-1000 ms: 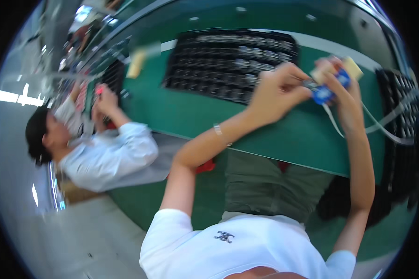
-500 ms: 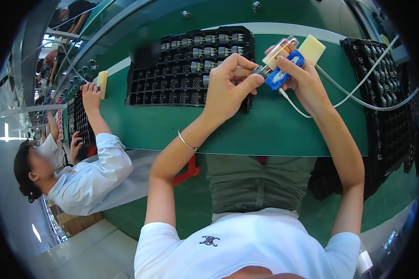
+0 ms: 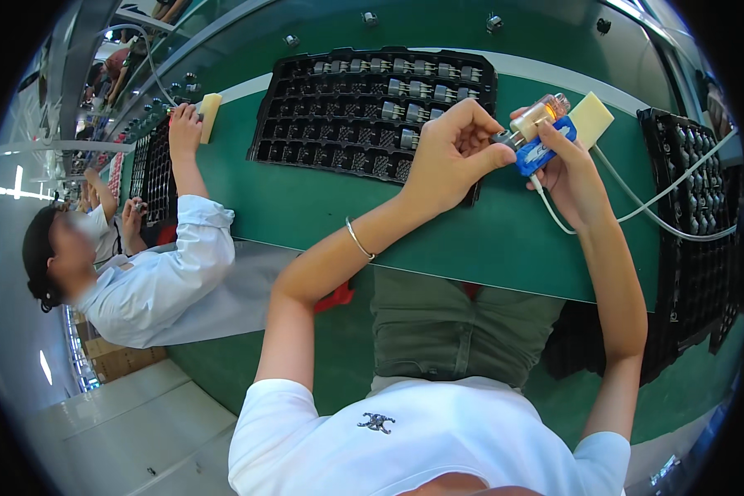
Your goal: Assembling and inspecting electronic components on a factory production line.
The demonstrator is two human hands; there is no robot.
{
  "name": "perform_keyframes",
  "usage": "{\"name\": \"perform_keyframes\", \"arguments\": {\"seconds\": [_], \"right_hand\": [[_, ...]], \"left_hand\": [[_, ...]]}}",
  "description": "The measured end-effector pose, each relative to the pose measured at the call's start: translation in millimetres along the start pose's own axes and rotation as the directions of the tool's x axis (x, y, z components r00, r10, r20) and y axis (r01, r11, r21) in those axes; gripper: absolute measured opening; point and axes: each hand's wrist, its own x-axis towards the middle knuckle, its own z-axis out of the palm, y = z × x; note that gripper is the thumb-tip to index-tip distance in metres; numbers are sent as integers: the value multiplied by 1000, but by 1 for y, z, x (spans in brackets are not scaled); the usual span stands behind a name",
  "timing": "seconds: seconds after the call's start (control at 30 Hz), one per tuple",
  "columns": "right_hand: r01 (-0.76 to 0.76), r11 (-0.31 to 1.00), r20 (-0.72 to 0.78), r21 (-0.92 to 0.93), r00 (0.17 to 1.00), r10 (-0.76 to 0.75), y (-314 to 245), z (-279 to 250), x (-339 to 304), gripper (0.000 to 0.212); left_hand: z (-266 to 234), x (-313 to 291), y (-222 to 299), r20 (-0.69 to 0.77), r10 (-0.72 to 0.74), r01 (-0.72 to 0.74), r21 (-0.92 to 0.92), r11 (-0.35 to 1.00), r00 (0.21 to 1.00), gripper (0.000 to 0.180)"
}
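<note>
My right hand [image 3: 577,180] is wrapped round a handheld tool with a clear, amber-lit cylinder [image 3: 537,120] and a blue-wrapped body [image 3: 546,150]. A thin white cable [image 3: 551,207] runs from the tool's lower end. Close to the tool's left end, my left hand [image 3: 453,157] pinches a small grey metal part [image 3: 507,137] between thumb and fingers. Whether that part touches the tool I cannot tell. Behind my left hand lies a black compartment tray [image 3: 322,142], with several silver cylindrical parts [image 3: 422,89] standing in its far and right-hand pockets.
A pale yellow block [image 3: 597,117] sits beyond my right hand. Another black tray [image 3: 688,169] full of small metal parts is at the right, with cable loops over it. Loose parts [image 3: 494,22] lie at the far side. A co-worker in a light blue shirt [image 3: 153,285] works at my left.
The whole view has shifted, so bench and trays sit lower and further right. My hands keep the tool and the small part together, with only slight finger movement.
</note>
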Motion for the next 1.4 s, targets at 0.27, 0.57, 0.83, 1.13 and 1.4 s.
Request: {"name": "perform_keyframes", "arguments": {"seconds": [0.27,0.57,0.83,1.13,1.4], "right_hand": [[-55,998,46,41,998,53,2,3,1,43],[237,965,-79,-112,966,-246,-44,-50,-9,41],[187,341,-93,-921,746,-660,-48,-73,-14,41],[68,248,-113,-966,754,-647,-36,-61,-12,43],[34,255,-138,-966,768,-626,-37,-57,-12,41]], "left_hand": [[-5,5,8,46,-155,162,-224,961,987,23],[-67,30,31,-198,155,-18,560,828,968,26],[-92,21,26,-287,-126,301,947,114,950,43],[-78,29,24,-278,43,264,943,204,960,29],[-38,23,22,-147,-36,53,111,992,988,13]]}}
